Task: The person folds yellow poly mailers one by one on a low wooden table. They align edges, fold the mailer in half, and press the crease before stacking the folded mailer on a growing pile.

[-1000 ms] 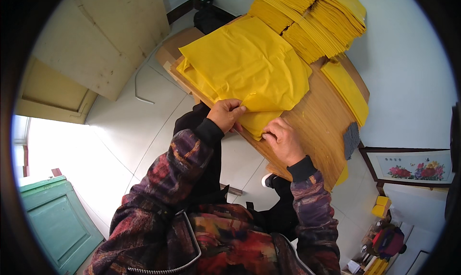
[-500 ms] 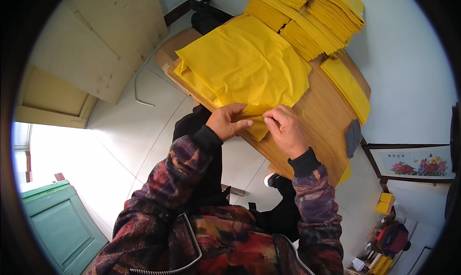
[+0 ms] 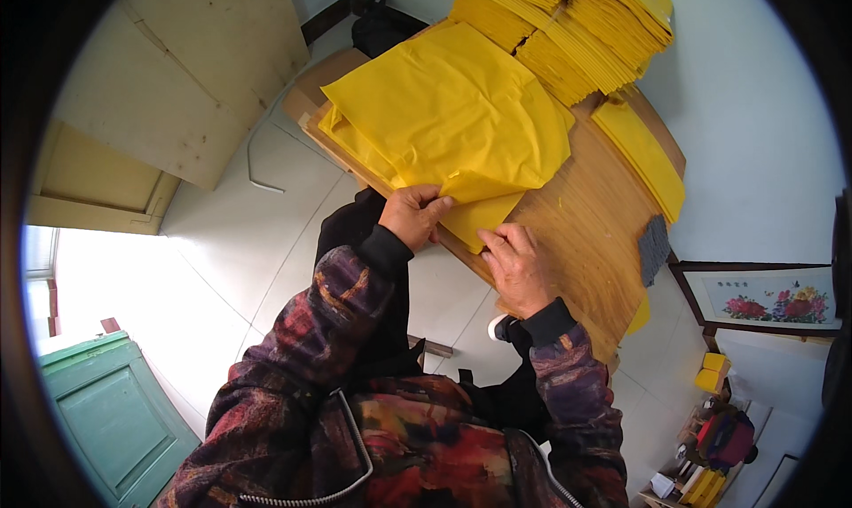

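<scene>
A large, wrinkled yellow sheet (image 3: 453, 100) of thin, cloth-like material lies over other yellow layers on the wooden table. Its near edge is lifted and folded back, and a lower yellow layer (image 3: 484, 213) shows beneath. My left hand (image 3: 414, 215) is closed on the folded edge, thumb on top and fingers partly hidden below. At the near corner of the lower layer, my right hand (image 3: 516, 267) has thumb and fingertips pinched together on the material, just over the table's front edge.
Tall stacks of folded yellow sheets (image 3: 595, 33) stand at the table's back. A narrow yellow strip (image 3: 641, 157) and a dark grey cloth (image 3: 654, 251) lie on the right of the wooden table (image 3: 577, 242). A framed flower picture (image 3: 763, 297) is beyond.
My right hand has moved down and slightly left, from the upper fold to the lower layer's corner. My left hand stays at the edge, where the top sheet is now folded back further.
</scene>
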Available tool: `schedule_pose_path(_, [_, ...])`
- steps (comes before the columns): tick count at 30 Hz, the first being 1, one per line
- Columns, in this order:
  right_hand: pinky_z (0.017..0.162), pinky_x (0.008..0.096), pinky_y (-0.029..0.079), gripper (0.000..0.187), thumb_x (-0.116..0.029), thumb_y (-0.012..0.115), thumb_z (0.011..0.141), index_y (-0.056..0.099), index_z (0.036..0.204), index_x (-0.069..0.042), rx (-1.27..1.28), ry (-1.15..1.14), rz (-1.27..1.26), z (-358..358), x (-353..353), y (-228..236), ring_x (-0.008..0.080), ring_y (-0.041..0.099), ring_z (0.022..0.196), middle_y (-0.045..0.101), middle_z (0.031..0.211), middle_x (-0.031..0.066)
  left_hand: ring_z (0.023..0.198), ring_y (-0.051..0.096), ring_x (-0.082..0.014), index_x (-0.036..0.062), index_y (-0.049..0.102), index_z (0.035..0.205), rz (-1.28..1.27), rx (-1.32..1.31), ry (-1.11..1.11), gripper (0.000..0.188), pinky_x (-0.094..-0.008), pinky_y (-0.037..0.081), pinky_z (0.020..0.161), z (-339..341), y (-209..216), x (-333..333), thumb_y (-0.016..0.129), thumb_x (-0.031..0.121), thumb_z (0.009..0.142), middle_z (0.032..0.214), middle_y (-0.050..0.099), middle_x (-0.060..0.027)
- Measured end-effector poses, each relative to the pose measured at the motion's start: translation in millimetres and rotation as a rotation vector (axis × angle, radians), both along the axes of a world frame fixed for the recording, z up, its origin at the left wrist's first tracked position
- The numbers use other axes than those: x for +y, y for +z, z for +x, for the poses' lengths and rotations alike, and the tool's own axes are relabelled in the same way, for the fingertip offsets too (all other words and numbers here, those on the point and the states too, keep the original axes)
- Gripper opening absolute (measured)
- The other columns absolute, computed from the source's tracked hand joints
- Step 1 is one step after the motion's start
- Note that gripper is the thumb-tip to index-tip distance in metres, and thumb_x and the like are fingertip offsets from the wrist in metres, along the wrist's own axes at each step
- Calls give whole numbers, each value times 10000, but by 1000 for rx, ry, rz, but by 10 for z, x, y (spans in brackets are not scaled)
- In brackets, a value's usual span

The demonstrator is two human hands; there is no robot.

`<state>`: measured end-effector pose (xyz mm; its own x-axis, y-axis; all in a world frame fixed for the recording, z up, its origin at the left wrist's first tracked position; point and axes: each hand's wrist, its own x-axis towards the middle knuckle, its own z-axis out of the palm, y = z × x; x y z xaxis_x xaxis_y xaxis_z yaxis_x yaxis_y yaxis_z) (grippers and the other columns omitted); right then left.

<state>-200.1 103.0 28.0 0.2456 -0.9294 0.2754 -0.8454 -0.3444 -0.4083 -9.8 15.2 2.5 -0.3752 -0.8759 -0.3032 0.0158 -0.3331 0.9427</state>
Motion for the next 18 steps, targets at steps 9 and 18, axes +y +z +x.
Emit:
schedule_pose_path(9, [685,380,488,87,-38,695,770,636,830,-59,-33,36,-36,-21,-104,-43,282,556,808,557,843,58,453,537,-82,-48,660,1004,13,-1,-18,192,-227,454,438,28,14,-10,592,122,946,698,612,-22])
schedule_pose_path(18, [689,373,482,106,-17,703,767,612,822,-20,-172,95,238,-144,-274,139,302,577,798,586,851,103,462,541,-81,-48,645,1087,0,-17,-50,222,-227,467,449,45,4,-16,607,114,940,737,627,-28])
